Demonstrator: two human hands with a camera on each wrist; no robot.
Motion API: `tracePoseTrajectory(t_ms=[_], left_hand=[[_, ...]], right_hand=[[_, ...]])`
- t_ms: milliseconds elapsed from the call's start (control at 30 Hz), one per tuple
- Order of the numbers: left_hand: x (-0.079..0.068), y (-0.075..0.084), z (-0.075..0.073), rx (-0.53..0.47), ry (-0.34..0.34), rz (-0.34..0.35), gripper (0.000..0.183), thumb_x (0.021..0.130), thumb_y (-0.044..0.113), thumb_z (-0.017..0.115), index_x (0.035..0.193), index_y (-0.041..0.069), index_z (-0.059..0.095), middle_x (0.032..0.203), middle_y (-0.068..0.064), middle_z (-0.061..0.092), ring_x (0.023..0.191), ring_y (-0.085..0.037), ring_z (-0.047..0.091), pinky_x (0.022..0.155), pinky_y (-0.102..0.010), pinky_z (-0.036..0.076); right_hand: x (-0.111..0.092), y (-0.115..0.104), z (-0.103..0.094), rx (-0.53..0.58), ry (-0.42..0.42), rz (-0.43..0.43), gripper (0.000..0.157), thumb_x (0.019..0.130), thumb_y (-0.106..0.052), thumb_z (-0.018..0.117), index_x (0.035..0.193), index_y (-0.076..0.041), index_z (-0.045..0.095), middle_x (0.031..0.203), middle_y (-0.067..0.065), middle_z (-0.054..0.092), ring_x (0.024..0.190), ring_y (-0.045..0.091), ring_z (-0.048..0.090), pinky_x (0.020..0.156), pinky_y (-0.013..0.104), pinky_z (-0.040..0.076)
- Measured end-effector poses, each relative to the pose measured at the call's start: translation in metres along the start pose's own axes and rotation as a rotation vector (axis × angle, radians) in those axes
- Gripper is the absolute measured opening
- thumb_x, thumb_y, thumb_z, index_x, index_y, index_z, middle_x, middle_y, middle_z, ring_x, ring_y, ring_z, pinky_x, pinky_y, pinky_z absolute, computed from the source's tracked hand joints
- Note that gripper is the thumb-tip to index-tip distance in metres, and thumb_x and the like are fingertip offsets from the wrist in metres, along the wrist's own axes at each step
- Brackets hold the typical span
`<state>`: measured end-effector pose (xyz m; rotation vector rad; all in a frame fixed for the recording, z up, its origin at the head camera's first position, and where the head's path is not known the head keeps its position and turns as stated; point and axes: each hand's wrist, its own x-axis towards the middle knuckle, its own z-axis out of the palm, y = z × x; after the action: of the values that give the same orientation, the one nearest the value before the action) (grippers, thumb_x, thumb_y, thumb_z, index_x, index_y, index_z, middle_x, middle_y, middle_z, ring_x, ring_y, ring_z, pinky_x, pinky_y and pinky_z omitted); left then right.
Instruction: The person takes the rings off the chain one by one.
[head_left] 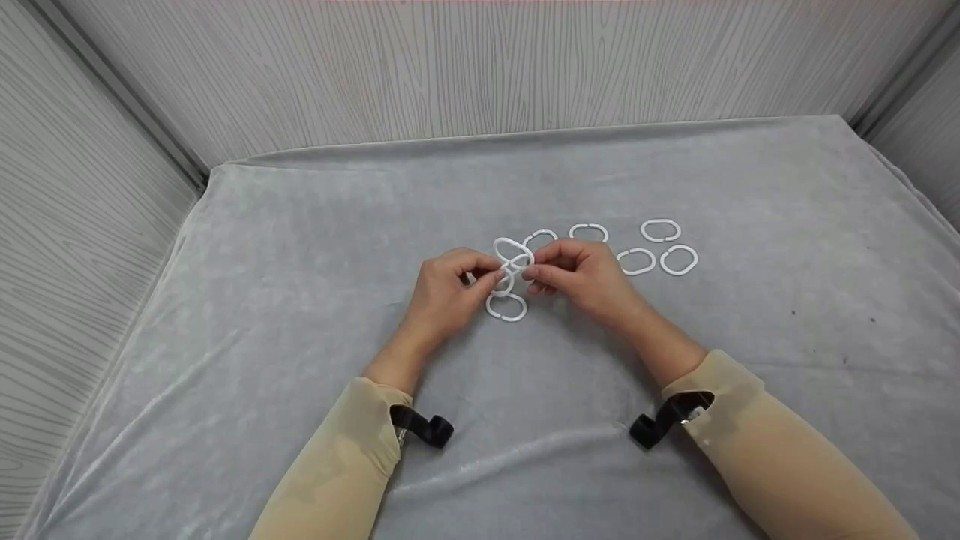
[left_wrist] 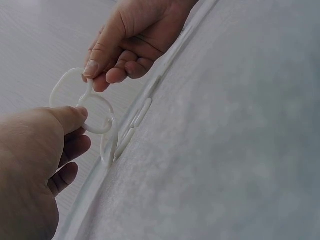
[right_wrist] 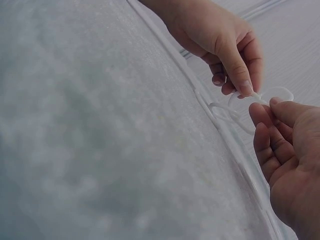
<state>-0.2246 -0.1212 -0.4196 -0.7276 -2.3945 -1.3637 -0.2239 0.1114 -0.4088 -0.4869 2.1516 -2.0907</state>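
My left hand (head_left: 454, 292) and right hand (head_left: 585, 277) meet above the cloth, fingertips close together. The right thumb and fingers pinch a white plastic ring (head_left: 513, 240), oval and tilted up. In the left wrist view, my left hand (left_wrist: 30, 160) pinches a second ring (left_wrist: 109, 102), which touches or crosses the upper one; whether they are linked is hard to tell. A third ring (left_wrist: 104, 150) hangs from the second, low near the cloth. Below the hands in the head view lies another ring (head_left: 506, 319), its join to the ones above unclear.
Several similar rings lie loose beyond and to the right of my right hand, among them one ring (head_left: 661, 220) farther back and another ring (head_left: 679, 272) nearer. A grey cloth (head_left: 555, 420) covers the table. Pale wood-grain panels (head_left: 480, 67) stand behind and at the sides.
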Motion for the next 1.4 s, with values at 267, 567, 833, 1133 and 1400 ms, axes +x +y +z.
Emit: tracePoseTrajectory(t_ms=[267, 567, 833, 1133, 1400], left_hand=[[-0.0002, -0.0001, -0.0004, -0.001, -0.012, -0.009, 0.005, 0.093, 0.009, 0.082, 0.098, 0.007, 0.083, 0.092, -0.002, 0.077, 0.082, -0.016, 0.065, 0.074, -0.036, 0.055], [-0.0008, -0.0004, -0.0004, -0.006, -0.003, -0.009, 0.005, 0.092, 0.008, 0.082, 0.097, 0.007, 0.083, 0.091, -0.001, 0.077, 0.080, -0.016, 0.065, 0.074, -0.037, 0.055], [-0.0014, -0.0014, 0.0000, -0.009, 0.012, -0.006, 0.003, 0.092, 0.008, 0.083, 0.095, 0.009, 0.083, 0.089, 0.000, 0.076, 0.080, -0.014, 0.065, 0.073, -0.034, 0.054], [-0.0016, -0.0029, -0.0001, -0.006, 0.026, -0.024, 0.005, 0.094, 0.008, 0.081, 0.098, 0.006, 0.082, 0.091, -0.003, 0.076, 0.081, -0.016, 0.066, 0.074, -0.041, 0.056], [-0.0011, -0.0037, 0.0005, -0.009, 0.101, -0.066, 0.007, 0.094, 0.009, 0.081, 0.100, 0.004, 0.082, 0.090, -0.004, 0.076, 0.079, -0.015, 0.065, 0.073, -0.040, 0.057]], right_hand=[[-0.0007, -0.0011, 0.0006, 0.000, 0.003, 0.004, 0.015, 0.094, 0.003, 0.078, 0.102, 0.014, 0.070, 0.083, 0.012, 0.076, 0.074, 0.015, 0.075, 0.070, 0.029, 0.061], [-0.0008, -0.0006, 0.0017, -0.007, 0.003, 0.001, 0.016, 0.093, 0.003, 0.078, 0.101, 0.014, 0.070, 0.083, 0.010, 0.075, 0.073, 0.016, 0.076, 0.071, 0.029, 0.061], [-0.0008, 0.0008, 0.0014, -0.014, 0.016, -0.002, 0.016, 0.092, 0.002, 0.079, 0.101, 0.013, 0.071, 0.083, 0.012, 0.076, 0.074, 0.017, 0.076, 0.070, 0.029, 0.061], [0.0001, 0.0037, -0.0012, -0.054, 0.033, -0.029, 0.016, 0.095, -0.001, 0.078, 0.102, 0.011, 0.072, 0.085, 0.011, 0.075, 0.075, 0.017, 0.075, 0.069, 0.027, 0.059], [0.0001, 0.0028, -0.0022, -0.040, 0.052, -0.036, 0.016, 0.095, -0.001, 0.077, 0.103, 0.012, 0.071, 0.087, 0.012, 0.074, 0.076, 0.019, 0.076, 0.070, 0.027, 0.060]])
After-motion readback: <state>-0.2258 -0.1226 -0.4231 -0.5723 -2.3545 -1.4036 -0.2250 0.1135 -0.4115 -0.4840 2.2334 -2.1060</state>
